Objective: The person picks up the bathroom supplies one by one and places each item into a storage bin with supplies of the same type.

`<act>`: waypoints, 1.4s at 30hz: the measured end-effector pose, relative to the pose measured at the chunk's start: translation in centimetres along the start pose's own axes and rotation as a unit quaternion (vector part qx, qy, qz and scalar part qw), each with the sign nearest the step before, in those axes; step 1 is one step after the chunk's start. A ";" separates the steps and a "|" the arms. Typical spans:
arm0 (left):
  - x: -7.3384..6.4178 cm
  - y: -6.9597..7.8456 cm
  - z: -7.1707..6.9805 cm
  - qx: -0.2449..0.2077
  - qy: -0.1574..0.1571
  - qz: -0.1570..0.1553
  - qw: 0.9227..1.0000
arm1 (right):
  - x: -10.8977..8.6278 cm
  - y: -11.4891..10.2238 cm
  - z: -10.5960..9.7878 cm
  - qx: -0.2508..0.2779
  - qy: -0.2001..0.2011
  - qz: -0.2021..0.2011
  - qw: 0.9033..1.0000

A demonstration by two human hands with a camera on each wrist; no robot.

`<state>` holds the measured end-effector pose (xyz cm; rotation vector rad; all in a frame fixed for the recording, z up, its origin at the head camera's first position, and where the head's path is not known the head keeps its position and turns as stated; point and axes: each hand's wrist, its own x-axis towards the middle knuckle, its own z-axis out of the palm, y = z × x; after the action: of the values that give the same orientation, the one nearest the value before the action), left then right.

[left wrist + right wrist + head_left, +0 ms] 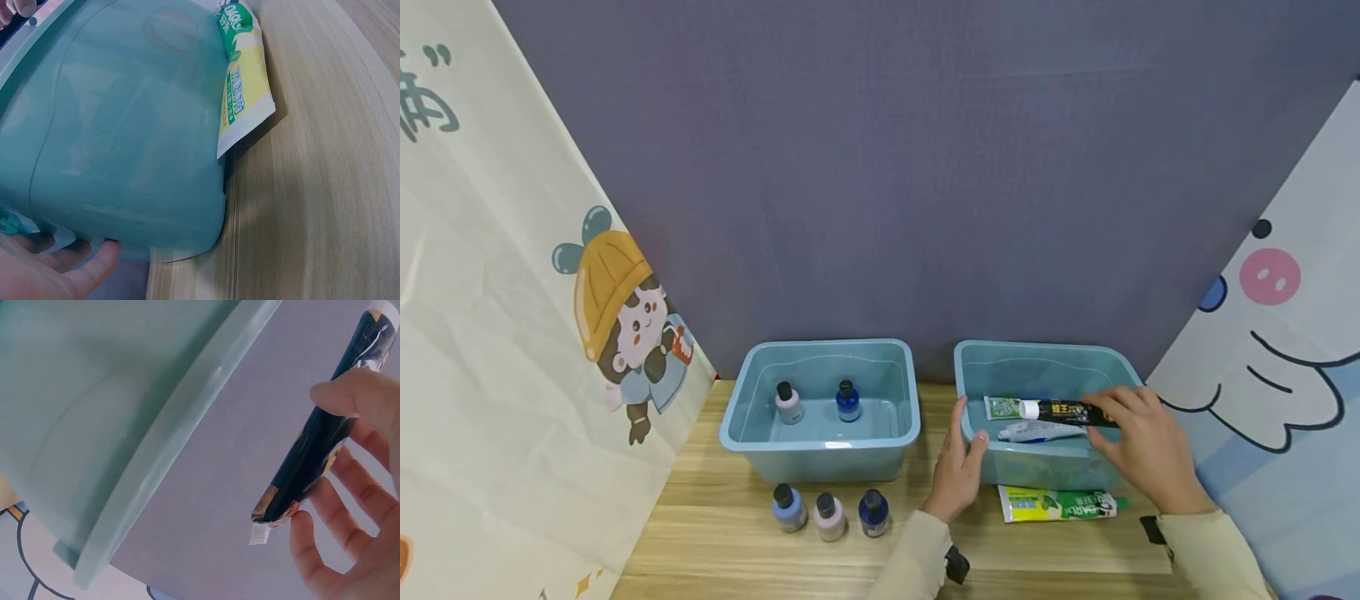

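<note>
My right hand [1150,446] holds a black toothpaste tube [306,459] with a white cap, above the right light-blue bin [1045,354]. In the right wrist view, thumb and fingers pinch the tube beyond the bin's rim. Straddling that bin's front left corner is my left hand [957,475], its fingers extended and touching the plastic, as the left wrist view also shows. Inside the bin lie a green-and-white toothpaste tube [1000,407] and a white-and-blue tube [1037,432], partly covered by the black one. A yellow-and-green toothpaste tube [1052,505] lies along the bin's front.
To the left stands a second light-blue bin [820,462] containing a pink bottle [789,406] and a dark blue bottle [847,404]. Before it are a light blue bottle [789,510], another pink bottle [829,520] and another dark blue bottle [873,515]. A grey-purple backdrop [880,183] rises behind.
</note>
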<state>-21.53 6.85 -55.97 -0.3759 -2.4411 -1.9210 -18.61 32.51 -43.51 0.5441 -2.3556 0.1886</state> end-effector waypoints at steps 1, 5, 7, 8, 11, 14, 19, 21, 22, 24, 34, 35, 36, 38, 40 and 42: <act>0.0 0.0 0.0 0.001 0.000 0.000 1.000 | 0.1 0.0 0.0 -0.001 0.000 0.001 1.000; 0.1 0.0 -0.1 0.005 0.001 -0.001 1.000 | 0.7 0.2 -0.1 0.000 0.002 -0.004 1.000; 0.1 0.0 -0.1 0.005 0.000 0.000 1.000 | 0.9 0.4 -0.1 0.000 0.002 -0.007 1.000; 0.1 0.1 -0.1 0.005 -0.001 -0.001 1.000 | 1.0 0.5 -0.1 0.000 0.002 -0.008 1.000; 0.1 0.1 0.0 0.007 -0.001 0.001 1.000 | 1.3 0.6 -0.1 -0.004 -0.002 -0.011 1.000; 0.1 0.1 0.0 0.007 0.000 0.003 1.000 | 1.5 0.7 -0.1 -0.010 -0.007 -0.010 1.000; 0.1 0.0 0.0 0.007 0.000 0.005 1.000 | 1.9 0.9 -0.1 -0.015 -0.017 -0.004 1.000; 0.1 0.0 0.0 0.007 0.001 0.004 1.000 | 2.1 0.9 -0.1 -0.015 -0.022 -0.001 1.000; 0.1 0.0 0.0 0.007 0.001 0.003 1.000 | 2.2 1.0 -0.1 -0.015 -0.025 0.000 1.000; 0.1 0.0 0.0 0.007 0.001 0.003 1.000 | 2.3 1.1 0.0 -0.015 -0.032 0.005 0.999; 0.0 0.2 -0.1 0.003 0.001 0.000 1.000 | 3.4 2.0 0.4 -0.017 -0.067 0.019 0.997; 0.0 0.2 -0.1 0.003 0.001 0.000 1.000 | 3.5 2.1 0.4 -0.017 -0.071 0.020 0.997; 0.0 0.2 -0.1 0.003 0.000 0.000 1.000 | 3.6 2.2 0.4 -0.017 -0.076 0.021 0.997; 0.0 0.2 -0.1 0.003 0.000 0.000 1.000 | 3.8 2.3 0.5 -0.018 -0.084 0.025 0.996; 0.0 0.2 -0.1 0.003 0.001 0.000 1.000 | 4.0 2.4 0.6 -0.018 -0.089 0.027 0.995; 0.0 0.3 -0.1 0.003 0.002 0.000 1.000 | 4.2 2.6 0.8 -0.018 -0.095 0.030 0.995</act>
<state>-21.49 6.83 -55.70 -0.3710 -2.4448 -1.9125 -22.96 33.26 -41.26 0.4934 -2.5565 0.1251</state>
